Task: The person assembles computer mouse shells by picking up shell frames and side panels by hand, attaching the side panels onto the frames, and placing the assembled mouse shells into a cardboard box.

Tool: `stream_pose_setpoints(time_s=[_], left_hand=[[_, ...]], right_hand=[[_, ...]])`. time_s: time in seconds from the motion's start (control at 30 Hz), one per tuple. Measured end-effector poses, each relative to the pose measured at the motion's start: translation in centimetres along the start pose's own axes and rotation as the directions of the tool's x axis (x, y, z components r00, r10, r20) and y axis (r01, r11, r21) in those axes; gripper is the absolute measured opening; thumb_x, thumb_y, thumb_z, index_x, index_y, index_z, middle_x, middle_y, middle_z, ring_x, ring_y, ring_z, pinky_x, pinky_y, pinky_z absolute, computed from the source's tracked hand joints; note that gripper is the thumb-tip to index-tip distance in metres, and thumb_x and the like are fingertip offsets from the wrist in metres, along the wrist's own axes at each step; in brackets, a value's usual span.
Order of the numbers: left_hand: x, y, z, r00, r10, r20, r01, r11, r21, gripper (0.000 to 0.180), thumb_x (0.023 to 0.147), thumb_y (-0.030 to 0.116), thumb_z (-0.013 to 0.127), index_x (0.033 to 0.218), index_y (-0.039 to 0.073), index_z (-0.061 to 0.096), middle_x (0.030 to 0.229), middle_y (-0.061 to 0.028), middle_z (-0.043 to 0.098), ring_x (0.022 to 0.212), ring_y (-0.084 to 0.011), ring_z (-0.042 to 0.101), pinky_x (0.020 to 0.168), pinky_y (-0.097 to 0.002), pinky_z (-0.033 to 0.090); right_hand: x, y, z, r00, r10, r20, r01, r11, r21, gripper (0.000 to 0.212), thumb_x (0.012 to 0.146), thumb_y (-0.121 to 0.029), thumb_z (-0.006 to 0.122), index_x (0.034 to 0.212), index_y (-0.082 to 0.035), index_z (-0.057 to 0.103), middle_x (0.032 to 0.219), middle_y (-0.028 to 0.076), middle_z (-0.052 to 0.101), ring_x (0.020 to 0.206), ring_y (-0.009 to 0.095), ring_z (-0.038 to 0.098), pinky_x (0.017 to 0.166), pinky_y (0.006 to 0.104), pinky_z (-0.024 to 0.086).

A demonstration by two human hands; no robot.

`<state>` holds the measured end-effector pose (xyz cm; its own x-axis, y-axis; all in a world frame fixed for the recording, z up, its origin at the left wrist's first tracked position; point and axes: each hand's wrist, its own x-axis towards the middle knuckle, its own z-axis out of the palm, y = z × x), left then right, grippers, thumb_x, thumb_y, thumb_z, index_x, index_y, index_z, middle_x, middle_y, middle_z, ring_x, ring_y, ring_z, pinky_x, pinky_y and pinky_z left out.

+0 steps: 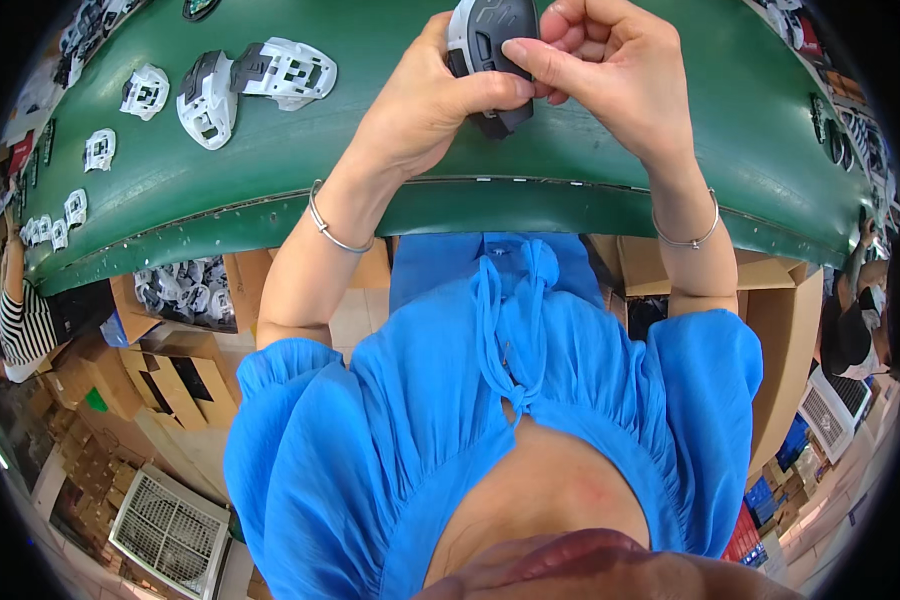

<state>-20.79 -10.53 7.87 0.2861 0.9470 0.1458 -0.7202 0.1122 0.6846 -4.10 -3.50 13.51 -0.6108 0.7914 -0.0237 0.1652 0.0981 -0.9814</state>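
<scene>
Over the far part of the green table, my left hand (432,95) is wrapped round a dark grey and white moulded plastic shell (497,35) with slots in its face. The left thumb lies across the shell's near side. My right hand (610,75) is closed at the shell's right edge, its thumb tip on the grey face and the other fingers curled beside it. Any small part between the right fingers is hidden. Left of my hands, a grey and white shell (207,100) lies on the table, touching another similar shell (295,72).
The green table (370,210) curves across in front of me. More white plastic pieces (145,92) lie along its left side. Below stand a cardboard box of parts (185,290) and another box (785,350) at right. Other people (25,325) are at both sides.
</scene>
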Motion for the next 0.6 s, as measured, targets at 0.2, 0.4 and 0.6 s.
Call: stream_pose_setpoints(time_s=[0.2, 0.4, 0.6], left_hand=[[-0.3, -1.3, 0.6, 0.930, 0.157, -0.333, 0.030, 0.869, 0.495, 0.082, 0.069, 0.013, 0.079, 0.132, 0.000, 0.029, 0.125, -0.0123, 0.045, 0.116, -0.0172, 0.045, 0.099, -0.0316, 0.039], [0.1, -1.8, 2.4, 0.886, 0.190, -0.423, 0.001, 0.911, 0.412, 0.069, 0.069, 0.015, 0.079, 0.126, -0.002, 0.044, 0.111, -0.0115, 0.057, 0.102, -0.0163, 0.056, 0.088, -0.0300, 0.046], [-1.2, -1.5, 1.8, 0.898, 0.274, -0.345, 0.029, 0.745, 0.666, 0.073, 0.068, -0.001, 0.075, 0.132, -0.002, 0.039, 0.118, -0.0089, 0.053, 0.108, -0.0159, 0.054, 0.092, -0.0300, 0.047]], right_hand=[[0.1, -1.8, 0.0, 1.000, -0.002, 0.008, 0.003, 0.989, -0.148, 0.041, 0.075, -0.002, 0.074, 0.110, 0.004, 0.055, 0.084, 0.004, 0.064, 0.076, 0.007, 0.059, 0.064, 0.0196, 0.049], [0.4, 1.3, -0.1, 0.997, 0.056, 0.061, -0.070, 0.965, 0.252, 0.060, 0.073, -0.003, 0.073, 0.126, 0.004, 0.047, 0.101, 0.009, 0.063, 0.088, 0.011, 0.061, 0.079, 0.0236, 0.050], [-0.3, -1.2, 3.0, 0.922, -0.204, -0.330, 0.169, 0.977, -0.132, 0.055, 0.074, 0.002, 0.071, 0.124, 0.007, 0.050, 0.100, 0.008, 0.065, 0.085, 0.014, 0.062, 0.080, 0.0261, 0.051]])
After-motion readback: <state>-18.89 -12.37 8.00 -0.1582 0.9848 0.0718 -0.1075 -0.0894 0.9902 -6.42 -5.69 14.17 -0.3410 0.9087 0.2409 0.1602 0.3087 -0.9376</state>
